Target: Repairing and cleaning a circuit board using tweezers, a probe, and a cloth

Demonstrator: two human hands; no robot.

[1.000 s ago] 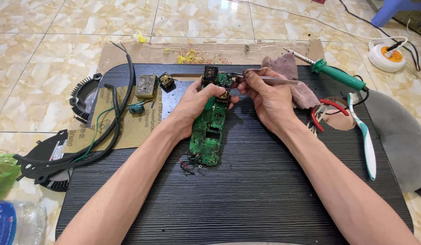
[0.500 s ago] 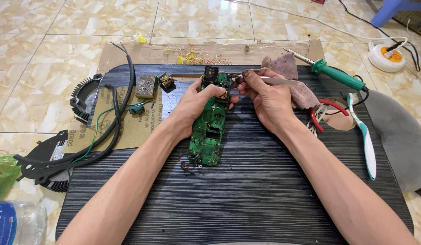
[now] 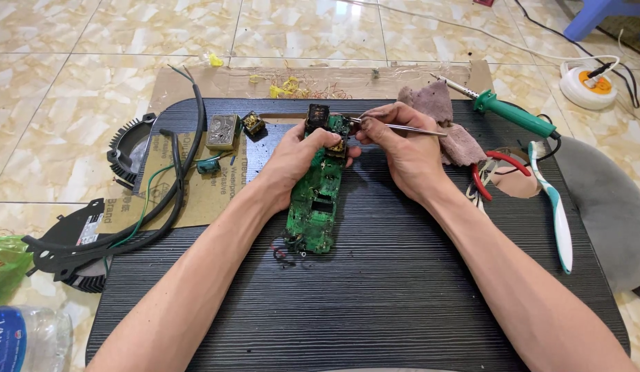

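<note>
A long green circuit board [image 3: 314,200] lies on a black ribbed table top [image 3: 375,289]. My left hand [image 3: 299,153] grips the board's far end, next to a black block component [image 3: 316,114]. My right hand [image 3: 403,148] holds thin metal tweezers [image 3: 403,128], their tips touching the board's far end close to my left thumb. Short dark wires [image 3: 282,249] stick out of the board's near end.
A green-handled soldering iron [image 3: 513,114], a brownish rag [image 3: 437,117], red-handled pliers [image 3: 492,169] and a teal and white toothbrush [image 3: 554,207] lie to the right. Loose components [image 3: 223,131], black cables [image 3: 161,200], cardboard and a fan part sit left. A water bottle [image 3: 24,341] stands at bottom left.
</note>
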